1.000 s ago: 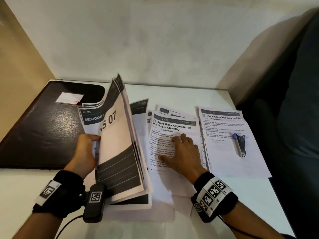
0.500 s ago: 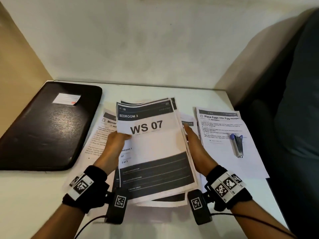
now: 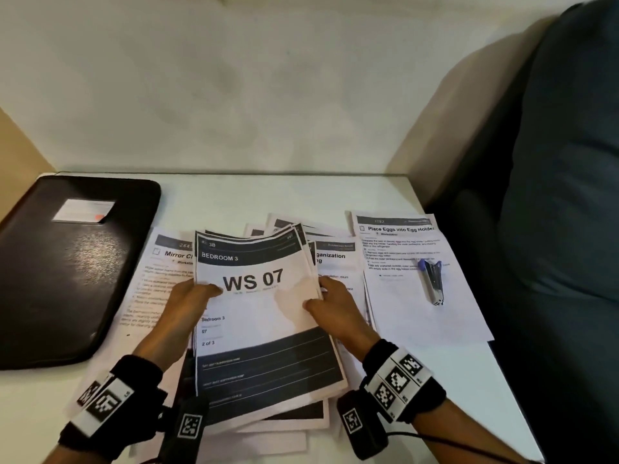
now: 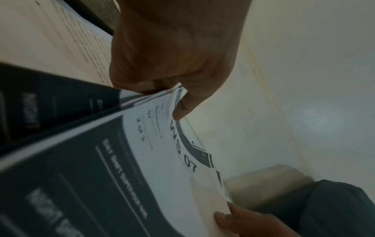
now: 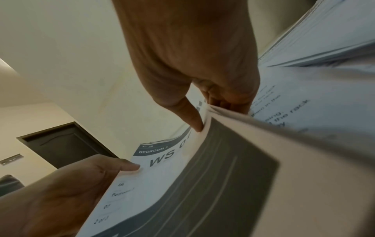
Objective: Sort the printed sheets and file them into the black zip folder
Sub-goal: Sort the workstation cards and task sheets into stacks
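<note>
Both hands hold a stack of printed sheets (image 3: 258,316) above the table, its top page reading "BEDROOM 3, WS 07". My left hand (image 3: 187,306) grips the stack's left edge, thumb on top (image 4: 182,109) and fingers underneath. My right hand (image 3: 335,306) pinches the right edge, thumb on the top page (image 5: 192,118), fingers below. The stack (image 5: 202,184) is tilted up towards me. The black zip folder (image 3: 67,262) lies shut at the far left with a white label on it. More printed sheets (image 3: 160,279) lie under and around the stack.
A sheet titled "Place Eggs into Egg Holder" (image 3: 418,296) lies at the right with a stapler (image 3: 433,279) on it. The white table (image 3: 284,199) meets a wall behind. A dark cushioned seat (image 3: 552,229) stands along the right edge.
The left hand turned the upright stack flat and face up; the right hand left the sheet on the table and took the stack's right edge. Since half a second ago, little has moved.
</note>
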